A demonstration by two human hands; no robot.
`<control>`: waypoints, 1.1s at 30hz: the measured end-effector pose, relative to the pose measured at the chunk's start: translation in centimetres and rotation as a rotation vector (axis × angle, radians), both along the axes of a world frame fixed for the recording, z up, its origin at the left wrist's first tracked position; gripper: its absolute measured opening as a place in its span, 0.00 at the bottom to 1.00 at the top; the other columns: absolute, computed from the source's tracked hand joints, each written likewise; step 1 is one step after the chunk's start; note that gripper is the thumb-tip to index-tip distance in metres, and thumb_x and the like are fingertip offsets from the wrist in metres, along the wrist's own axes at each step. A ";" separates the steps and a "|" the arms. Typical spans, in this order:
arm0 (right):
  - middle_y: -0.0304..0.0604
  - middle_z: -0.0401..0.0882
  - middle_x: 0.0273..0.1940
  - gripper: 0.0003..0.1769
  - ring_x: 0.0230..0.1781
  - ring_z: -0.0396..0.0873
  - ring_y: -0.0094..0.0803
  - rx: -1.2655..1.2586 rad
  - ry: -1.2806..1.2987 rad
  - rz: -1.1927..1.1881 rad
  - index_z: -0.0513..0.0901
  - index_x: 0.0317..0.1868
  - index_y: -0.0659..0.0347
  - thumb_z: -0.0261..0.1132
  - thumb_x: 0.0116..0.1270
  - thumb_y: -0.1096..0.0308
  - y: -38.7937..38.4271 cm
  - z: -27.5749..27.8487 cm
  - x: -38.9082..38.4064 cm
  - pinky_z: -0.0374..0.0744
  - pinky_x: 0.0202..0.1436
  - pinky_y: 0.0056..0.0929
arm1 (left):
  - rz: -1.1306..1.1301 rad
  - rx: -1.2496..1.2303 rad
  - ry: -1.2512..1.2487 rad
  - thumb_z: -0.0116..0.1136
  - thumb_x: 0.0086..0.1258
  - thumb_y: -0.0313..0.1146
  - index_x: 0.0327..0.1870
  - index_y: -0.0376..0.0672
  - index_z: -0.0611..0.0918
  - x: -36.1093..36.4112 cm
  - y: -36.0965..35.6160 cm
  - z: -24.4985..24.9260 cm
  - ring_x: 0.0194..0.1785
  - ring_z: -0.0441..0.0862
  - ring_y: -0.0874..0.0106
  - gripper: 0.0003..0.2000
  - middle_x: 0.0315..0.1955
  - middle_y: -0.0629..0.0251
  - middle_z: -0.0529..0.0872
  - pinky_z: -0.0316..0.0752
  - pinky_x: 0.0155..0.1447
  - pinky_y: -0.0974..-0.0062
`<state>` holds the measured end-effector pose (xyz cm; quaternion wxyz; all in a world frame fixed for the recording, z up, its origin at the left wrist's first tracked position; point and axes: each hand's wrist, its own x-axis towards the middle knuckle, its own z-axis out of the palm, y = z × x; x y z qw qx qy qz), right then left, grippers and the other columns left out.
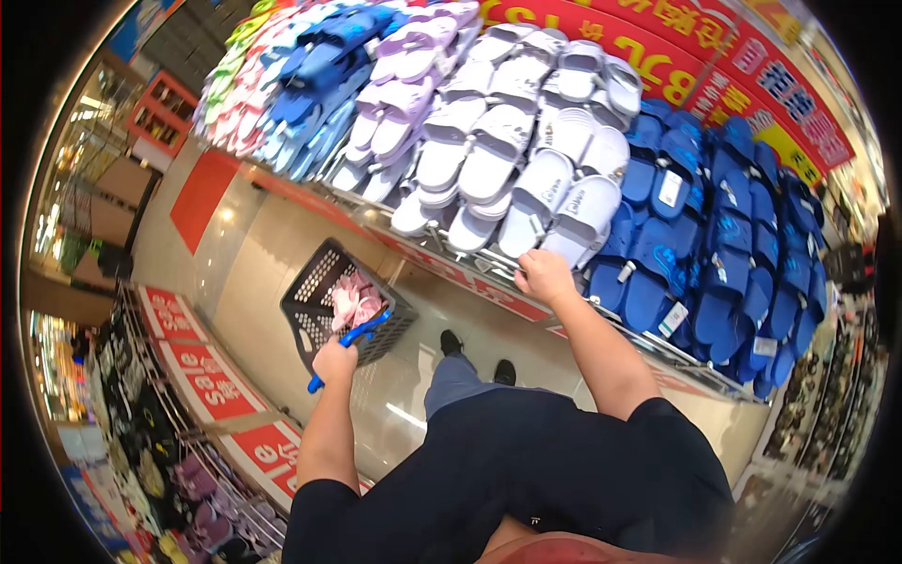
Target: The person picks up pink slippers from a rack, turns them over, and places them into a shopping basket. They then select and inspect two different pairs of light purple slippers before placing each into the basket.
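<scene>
Right hand [545, 277] grip closed on white slipper [587, 207]: likely light, soft, bendy foam; best taken by strap. Left hand [335, 360] clenches basket [310, 282] handle.

Right hand [545, 277] fingertips hidden against white slipper [581, 218]; grip unclear. Blue handle [366, 331] middle buried in left hand [335, 360]. Pink slippers [352, 301] partly behind basket [305, 315] wall. Tags [671, 191] on blue slippers [648, 249] too small to read. Red banner [658, 56] text cut by frame rim. Shelves [178, 489] lower left blurred.
</scene>
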<state>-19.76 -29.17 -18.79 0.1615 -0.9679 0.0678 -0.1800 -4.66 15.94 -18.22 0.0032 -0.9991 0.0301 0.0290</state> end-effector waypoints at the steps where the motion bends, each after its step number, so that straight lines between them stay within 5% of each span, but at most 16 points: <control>1: 0.45 0.78 0.28 0.11 0.32 0.80 0.46 -0.003 0.000 -0.002 0.77 0.27 0.57 0.67 0.58 0.60 0.0 0.1 0.0 0.79 0.36 0.45 | -0.003 0.025 0.007 0.60 0.58 0.43 0.36 0.46 0.86 0.1 -0.1 0.0 0.37 0.87 0.52 0.12 0.30 0.53 0.89 0.80 0.44 0.53; 18: 0.41 0.80 0.33 0.12 0.38 0.82 0.41 -0.018 0.090 0.000 0.78 0.36 0.56 0.69 0.58 0.60 -0.4 -1.1 -0.1 0.79 0.44 0.40 | -0.031 0.091 -0.019 0.63 0.55 0.38 0.35 0.42 0.85 0.2 -0.5 -0.2 0.35 0.87 0.52 0.11 0.30 0.53 0.88 0.80 0.41 0.55; 30: 0.42 0.77 0.29 0.12 0.32 0.80 0.44 -0.059 0.003 -0.029 0.75 0.29 0.56 0.71 0.50 0.63 -0.1 -1.7 0.3 0.78 0.36 0.42 | -0.108 -0.007 -0.049 0.64 0.56 0.39 0.30 0.42 0.83 0.6 0.5 -0.8 0.33 0.86 0.50 0.10 0.27 0.52 0.87 0.79 0.39 0.51; 33: 0.42 0.77 0.30 0.13 0.32 0.79 0.45 -0.066 -0.031 0.017 0.76 0.31 0.56 0.73 0.49 0.65 0.3 -0.5 0.3 0.78 0.35 0.43 | -0.171 -0.054 0.090 0.64 0.60 0.42 0.38 0.42 0.84 1.1 1.0 0.3 0.36 0.86 0.50 0.13 0.30 0.51 0.87 0.80 0.42 0.51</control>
